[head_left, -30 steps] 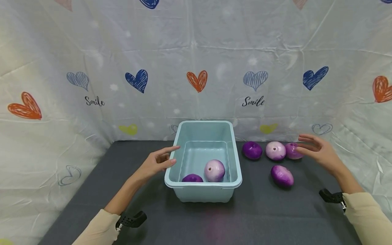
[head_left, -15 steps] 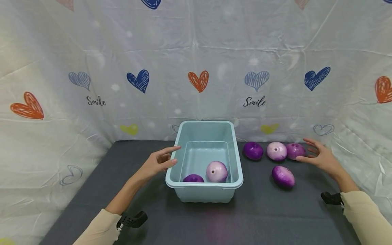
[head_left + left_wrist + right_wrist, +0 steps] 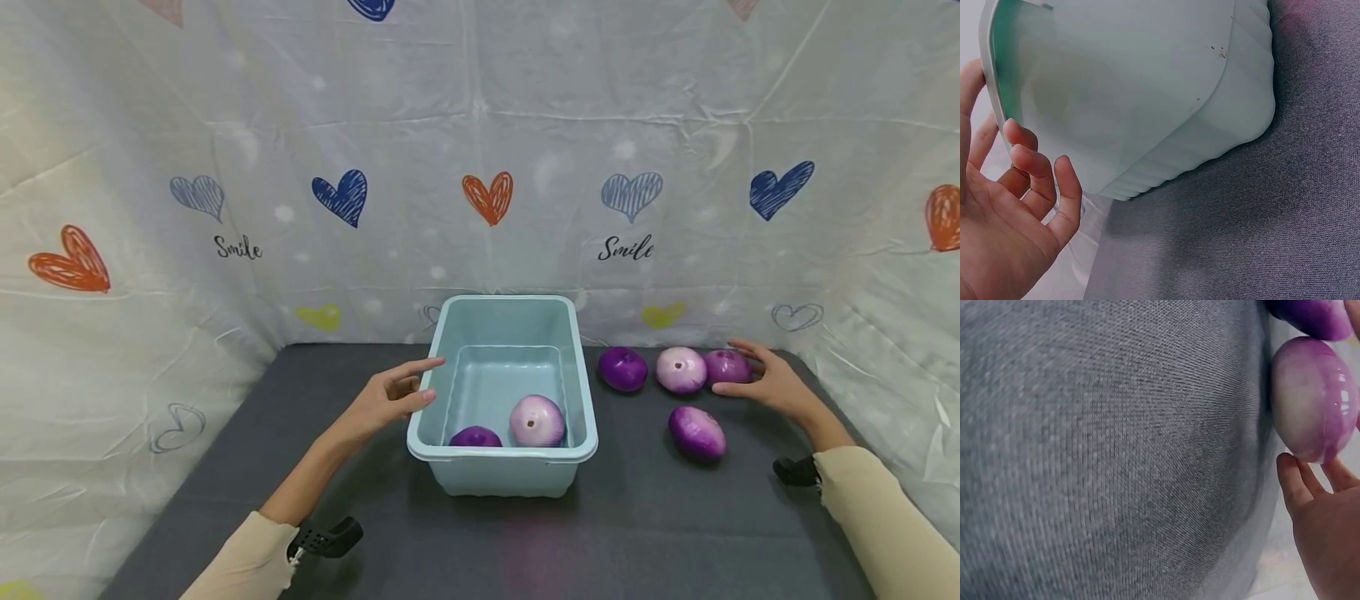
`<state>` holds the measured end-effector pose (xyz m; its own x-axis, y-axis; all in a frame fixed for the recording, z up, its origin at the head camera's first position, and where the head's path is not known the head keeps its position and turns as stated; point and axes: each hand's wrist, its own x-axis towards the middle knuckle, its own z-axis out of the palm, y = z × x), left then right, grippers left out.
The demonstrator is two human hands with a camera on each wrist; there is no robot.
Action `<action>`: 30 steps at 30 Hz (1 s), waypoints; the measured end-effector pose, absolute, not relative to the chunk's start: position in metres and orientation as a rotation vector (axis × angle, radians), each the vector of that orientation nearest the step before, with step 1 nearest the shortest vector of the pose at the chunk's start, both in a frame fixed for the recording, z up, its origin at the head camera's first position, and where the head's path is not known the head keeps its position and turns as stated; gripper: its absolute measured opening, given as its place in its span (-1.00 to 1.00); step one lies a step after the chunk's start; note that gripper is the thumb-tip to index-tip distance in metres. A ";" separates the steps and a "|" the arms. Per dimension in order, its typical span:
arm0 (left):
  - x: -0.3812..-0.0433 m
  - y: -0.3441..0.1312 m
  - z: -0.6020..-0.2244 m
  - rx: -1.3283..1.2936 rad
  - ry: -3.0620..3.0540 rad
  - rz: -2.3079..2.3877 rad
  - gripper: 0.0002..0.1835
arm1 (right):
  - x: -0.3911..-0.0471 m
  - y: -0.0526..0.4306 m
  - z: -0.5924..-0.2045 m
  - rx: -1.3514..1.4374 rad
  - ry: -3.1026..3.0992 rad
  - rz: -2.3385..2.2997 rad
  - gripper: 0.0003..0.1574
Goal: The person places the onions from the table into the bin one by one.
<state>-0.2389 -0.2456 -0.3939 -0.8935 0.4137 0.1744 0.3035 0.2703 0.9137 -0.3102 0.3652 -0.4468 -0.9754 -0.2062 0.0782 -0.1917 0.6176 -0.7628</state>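
Observation:
In the head view, a pale blue plastic basin [image 3: 502, 477] stands mid-table. Inside lie a pale purple onion [image 3: 537, 421] and a dark purple onion [image 3: 476, 437]. My left hand [image 3: 386, 400] holds the basin's left rim, with the other fingers curled against the outer wall in the left wrist view. At the back right, my right hand [image 3: 776, 387] has thumb and fingers around a glossy purple onion [image 3: 726, 367]. The right wrist view shows fingertips touching the end of this onion [image 3: 1313, 400]. It still rests on the table.
Left of the held onion sit a whitish onion [image 3: 681, 371], close against it, and a dark purple onion [image 3: 622, 369]. Another purple onion [image 3: 697, 433] lies nearer the front. Behind the dark table cloth [image 3: 637, 533] hangs a pale curtain [image 3: 555, 150] printed with hearts.
My right hand has come down and moved left, its thumb and fingers now around the rightmost onion. The left hand stays at the basin's rim.

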 end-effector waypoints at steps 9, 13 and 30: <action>-0.238 -0.245 -0.393 0.692 2.422 1.694 -0.45 | -0.308 0.364 -0.447 -0.406 2.883 -1.271 -0.06; -0.238 -0.246 -0.393 0.681 2.434 1.687 -0.44 | -0.308 0.365 -0.447 -0.412 2.893 -1.279 -0.08; -0.240 -0.246 -0.394 0.697 2.440 1.706 -0.45 | -0.290 0.377 -0.442 -0.378 2.872 -1.465 -0.16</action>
<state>-0.2398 -0.2455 -0.3943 -0.8928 0.4098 0.1871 0.3164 0.2748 0.9079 -0.2904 0.3772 -0.4423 -0.9674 -0.1584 0.1974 -0.2528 0.5670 -0.7840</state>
